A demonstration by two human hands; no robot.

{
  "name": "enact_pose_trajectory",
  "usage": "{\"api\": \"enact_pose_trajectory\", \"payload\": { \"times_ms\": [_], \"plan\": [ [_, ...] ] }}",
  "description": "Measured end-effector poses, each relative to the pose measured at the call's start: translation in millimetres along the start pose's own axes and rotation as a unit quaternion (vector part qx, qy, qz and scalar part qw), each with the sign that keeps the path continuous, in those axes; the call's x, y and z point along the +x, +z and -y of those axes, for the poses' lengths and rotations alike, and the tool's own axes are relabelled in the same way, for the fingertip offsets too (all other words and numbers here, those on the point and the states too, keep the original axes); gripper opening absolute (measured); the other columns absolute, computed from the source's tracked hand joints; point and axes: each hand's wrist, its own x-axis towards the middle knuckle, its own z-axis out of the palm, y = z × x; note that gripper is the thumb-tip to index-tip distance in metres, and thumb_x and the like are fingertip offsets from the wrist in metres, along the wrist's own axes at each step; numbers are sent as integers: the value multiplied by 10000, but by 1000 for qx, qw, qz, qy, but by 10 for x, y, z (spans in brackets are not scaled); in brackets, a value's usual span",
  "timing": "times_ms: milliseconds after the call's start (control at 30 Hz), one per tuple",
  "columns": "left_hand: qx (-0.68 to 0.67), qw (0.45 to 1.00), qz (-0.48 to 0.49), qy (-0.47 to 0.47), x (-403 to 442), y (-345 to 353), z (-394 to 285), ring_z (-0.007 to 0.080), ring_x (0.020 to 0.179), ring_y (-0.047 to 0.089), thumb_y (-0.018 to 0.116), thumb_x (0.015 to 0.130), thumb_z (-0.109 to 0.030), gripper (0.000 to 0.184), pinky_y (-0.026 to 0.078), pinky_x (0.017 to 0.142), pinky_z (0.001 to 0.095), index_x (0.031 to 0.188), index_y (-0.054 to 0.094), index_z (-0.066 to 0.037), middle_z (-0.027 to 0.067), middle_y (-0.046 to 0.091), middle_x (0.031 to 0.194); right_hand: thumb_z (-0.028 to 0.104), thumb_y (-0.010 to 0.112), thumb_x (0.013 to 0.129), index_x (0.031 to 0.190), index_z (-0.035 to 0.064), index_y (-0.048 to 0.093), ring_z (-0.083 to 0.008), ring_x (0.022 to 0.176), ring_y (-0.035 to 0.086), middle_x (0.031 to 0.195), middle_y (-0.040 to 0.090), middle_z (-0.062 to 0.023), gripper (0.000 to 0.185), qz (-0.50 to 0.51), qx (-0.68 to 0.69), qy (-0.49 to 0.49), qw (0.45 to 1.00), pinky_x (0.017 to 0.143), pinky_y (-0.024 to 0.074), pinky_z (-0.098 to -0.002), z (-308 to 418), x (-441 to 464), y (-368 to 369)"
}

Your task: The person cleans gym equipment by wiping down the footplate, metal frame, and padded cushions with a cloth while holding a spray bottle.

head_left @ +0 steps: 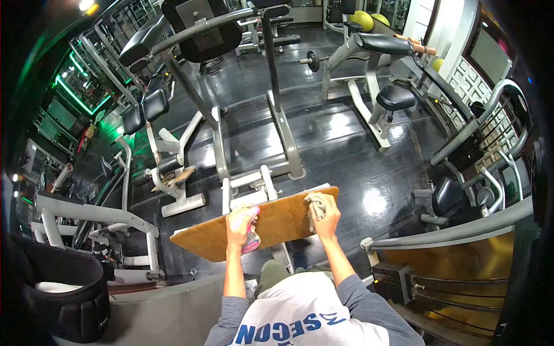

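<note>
A brown wooden board (283, 220) lies in front of my body, over a light metal machine frame. At the middle of the board, my left hand (239, 225) is closed round a clear spray bottle (251, 239) with pink parts. My right hand (325, 216) grips a greyish-beige cloth (316, 206) near the board's right end. The cloth is bunched under the fingers and touches the board.
Gym machines stand all round, with a black seat (395, 98) ahead to the right and padded bars (202, 29) ahead. A black padded holder (66, 288) is at the lower left. A metal rail (450, 232) runs along the right.
</note>
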Motion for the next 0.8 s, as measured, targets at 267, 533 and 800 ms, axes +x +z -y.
{"api": "enact_pose_trajectory", "payload": {
  "times_ms": [267,533,800],
  "plan": [
    [8,999,-20,31,1,28,-35,104,507,563,536,911,-217,309,454,439,216,909,674,60,90,630,824,32,696,791,1089,43,644,-270,887,657,986,651,-123,302,29,37,-18,999,790,517,-348,34,-228,262],
    [-24,999,-26,15,-15,32,-12,93,543,563,583,887,-159,229,433,437,216,875,702,35,90,640,830,23,703,760,1025,89,682,-270,880,669,966,664,-89,273,-23,-31,44,998,773,525,-337,-214,38,-216],
    [-17,997,-57,53,-4,105,59,96,529,558,563,904,-159,240,429,433,212,879,703,34,84,633,825,94,690,810,1021,40,675,-272,913,654,977,666,-115,218,22,56,14,998,804,513,-342,0,-176,164]
  ]
}}
